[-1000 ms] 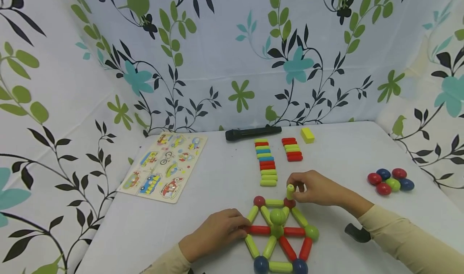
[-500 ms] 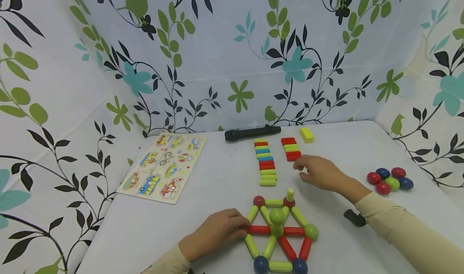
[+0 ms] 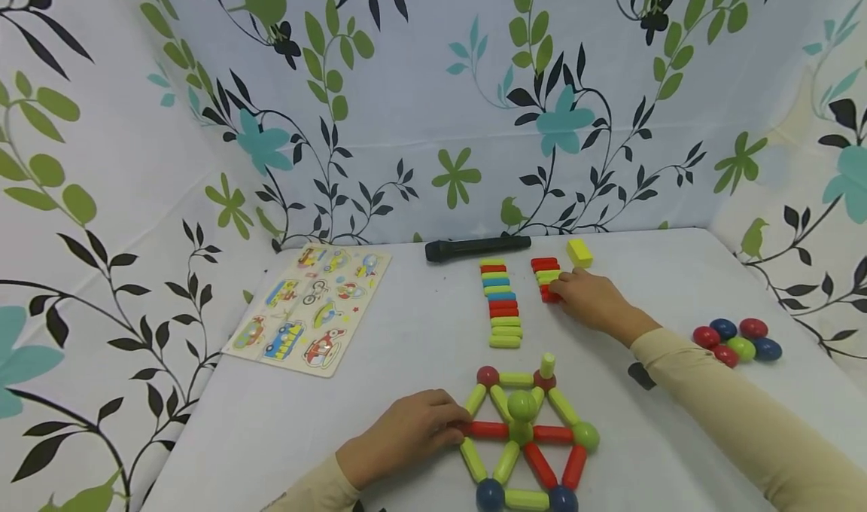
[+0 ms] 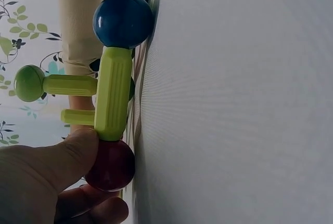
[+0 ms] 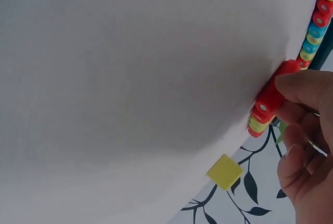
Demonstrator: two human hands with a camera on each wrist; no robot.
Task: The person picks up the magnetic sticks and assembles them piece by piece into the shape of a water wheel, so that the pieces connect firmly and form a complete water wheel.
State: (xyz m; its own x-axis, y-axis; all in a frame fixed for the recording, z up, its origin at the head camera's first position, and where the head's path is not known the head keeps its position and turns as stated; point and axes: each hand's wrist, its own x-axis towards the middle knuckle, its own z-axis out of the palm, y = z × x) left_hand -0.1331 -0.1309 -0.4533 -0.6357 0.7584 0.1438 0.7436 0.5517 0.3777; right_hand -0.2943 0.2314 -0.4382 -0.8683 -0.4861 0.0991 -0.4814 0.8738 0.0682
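Note:
A flat frame of magnetic rods and balls lies on the table, with a green ball (image 3: 521, 406) raised at its middle. At its left corner my left hand (image 3: 406, 433) grips a red ball (image 4: 112, 167), thumb on the near side and fingers behind. A short yellow-green rod (image 3: 548, 364) stands upright on the red ball (image 3: 544, 381) at the far right corner. Farther back, my right hand (image 3: 592, 299) is at the shorter row of loose rods. Its thumb and fingers pinch a red rod (image 5: 273, 91) at the row's near end.
A longer row of coloured rods (image 3: 503, 311) lies left of the right hand. Behind are a black microphone (image 3: 477, 248) and a yellow block (image 3: 579, 252). Several loose balls (image 3: 743, 348) sit at the right. A picture puzzle board (image 3: 311, 309) lies at the left.
My right hand has let go of the upright yellow-green rod, moved away to the shorter row and taken hold of a red rod there. My left hand stays at the frame.

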